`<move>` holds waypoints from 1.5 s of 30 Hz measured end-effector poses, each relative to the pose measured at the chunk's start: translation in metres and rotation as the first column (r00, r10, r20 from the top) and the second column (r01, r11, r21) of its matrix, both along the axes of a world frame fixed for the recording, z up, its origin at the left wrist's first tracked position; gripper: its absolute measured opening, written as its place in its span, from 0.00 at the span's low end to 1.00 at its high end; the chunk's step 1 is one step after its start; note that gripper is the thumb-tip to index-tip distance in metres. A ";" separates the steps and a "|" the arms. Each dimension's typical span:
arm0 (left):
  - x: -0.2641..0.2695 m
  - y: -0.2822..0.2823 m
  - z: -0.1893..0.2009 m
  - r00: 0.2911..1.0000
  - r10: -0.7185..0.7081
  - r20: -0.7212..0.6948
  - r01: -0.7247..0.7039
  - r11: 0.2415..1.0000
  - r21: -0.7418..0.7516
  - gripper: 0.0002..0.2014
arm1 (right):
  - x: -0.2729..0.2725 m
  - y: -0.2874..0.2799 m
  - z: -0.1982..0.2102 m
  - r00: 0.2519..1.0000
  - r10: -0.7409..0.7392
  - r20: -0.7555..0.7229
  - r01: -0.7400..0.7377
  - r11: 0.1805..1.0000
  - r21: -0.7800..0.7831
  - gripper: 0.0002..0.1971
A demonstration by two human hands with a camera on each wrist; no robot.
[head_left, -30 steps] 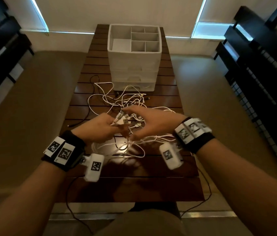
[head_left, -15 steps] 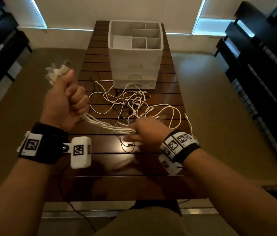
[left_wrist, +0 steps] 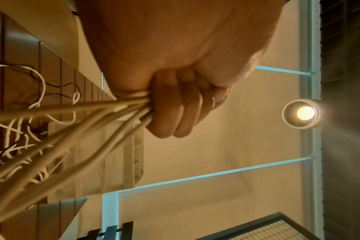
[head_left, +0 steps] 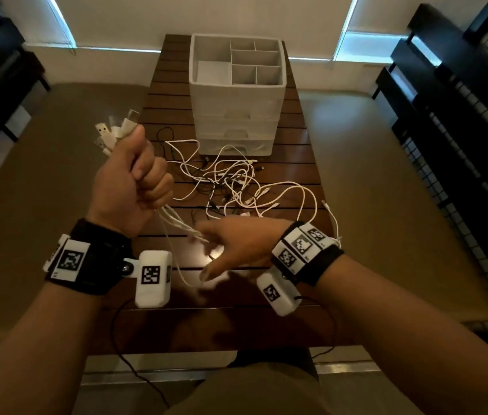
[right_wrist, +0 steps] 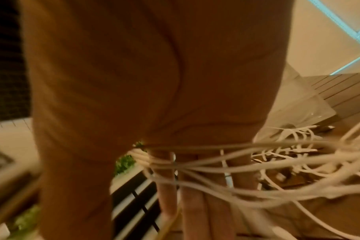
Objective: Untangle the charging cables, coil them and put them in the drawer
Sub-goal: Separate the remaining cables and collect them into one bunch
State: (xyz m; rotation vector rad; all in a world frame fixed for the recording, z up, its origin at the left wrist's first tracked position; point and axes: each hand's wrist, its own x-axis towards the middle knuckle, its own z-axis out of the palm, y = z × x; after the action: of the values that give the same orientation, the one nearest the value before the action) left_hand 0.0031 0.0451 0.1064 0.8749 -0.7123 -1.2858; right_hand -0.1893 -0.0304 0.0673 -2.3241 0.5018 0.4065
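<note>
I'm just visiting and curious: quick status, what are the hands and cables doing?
Left hand grips white cable bundle, plugs up. Right hand open, fingers combing strands. Tangle on table, drawer unit shut.

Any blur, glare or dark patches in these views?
Head view: right hand motion-smeared, glare on the table beneath it. Left wrist: lamp flares; left hand gripping cables sharp. Right wrist: blurred throughout, dim palm fills it.
</note>
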 end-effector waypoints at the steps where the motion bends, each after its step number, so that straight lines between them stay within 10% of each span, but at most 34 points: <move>1: 0.004 0.003 0.004 1.000 0.008 0.006 -0.008 1.000 0.001 0.33 | -0.001 0.000 -0.008 0.997 0.009 -0.077 -0.011 1.000 -0.027 0.24; 11: 0.024 0.022 -0.020 0.980 0.025 0.196 -0.061 0.982 0.181 0.31 | -0.080 -0.057 -0.021 0.891 -0.381 -0.248 0.197 0.815 -0.545 0.18; 17: 0.017 0.016 -0.033 0.969 -0.010 0.248 -0.038 0.982 0.185 0.29 | -0.081 -0.047 -0.040 0.786 -0.114 -0.608 0.092 0.993 -0.068 0.33; 22: 0.012 0.018 -0.038 0.988 0.008 0.157 -0.040 0.979 0.199 0.30 | -0.084 -0.079 -0.010 0.949 -0.250 -0.193 0.283 0.944 0.169 0.35; 24: 0.011 0.020 -0.042 0.993 0.007 0.115 -0.033 0.974 0.224 0.31 | -0.083 -0.098 -0.009 0.898 -0.438 -0.038 0.433 0.866 0.250 0.28; 27: 0.007 0.025 -0.047 0.999 0.002 0.036 -0.011 0.971 0.238 0.31 | -0.066 -0.121 -0.033 0.774 -0.599 0.204 0.626 0.773 -0.105 0.12; 36: 0.001 0.033 -0.050 1.000 0.012 -0.008 -0.010 0.974 0.225 0.31 | -0.041 -0.130 -0.090 0.899 -0.437 0.029 0.404 0.800 -0.445 0.06; 40: -0.008 0.028 -0.051 0.993 0.029 0.110 -0.060 0.955 0.291 0.27 | -0.036 -0.134 -0.038 0.634 -0.588 0.503 0.728 0.673 -0.132 0.09; 45: -0.024 0.019 -0.049 0.977 0.040 0.207 -0.106 0.941 0.321 0.23 | -0.023 -0.115 0.027 0.361 -0.668 0.650 0.734 0.634 0.243 0.08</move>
State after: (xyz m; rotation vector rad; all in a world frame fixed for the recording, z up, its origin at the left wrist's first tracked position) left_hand -0.0210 0.0641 0.0571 1.3069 -0.6196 -1.2827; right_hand -0.2127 -0.1452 0.0947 -1.8604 1.0600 -0.9274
